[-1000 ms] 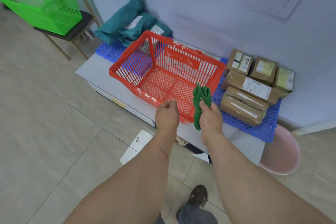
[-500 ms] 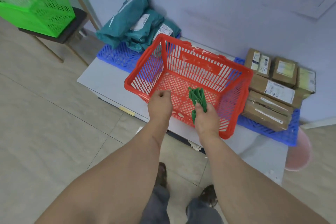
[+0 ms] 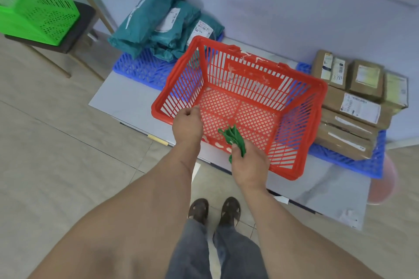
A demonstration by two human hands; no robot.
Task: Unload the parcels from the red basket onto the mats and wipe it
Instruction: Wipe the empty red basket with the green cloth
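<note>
Arms: bare from the lower edge of the view to the wrists — no sleeve, watch or band on either.
Left hand (image 3: 187, 125): ungloved, no ring to be seen.
Right hand (image 3: 249, 166): ungloved as well, thumbnail showing.
Trousers (image 3: 217, 253): loose grey-blue cloth, two wide legs reaching the ankles.
Shoes (image 3: 214, 209): a dark brown pair — rounded toes, with cut-out openings across the uppers like closed sandals.
</note>
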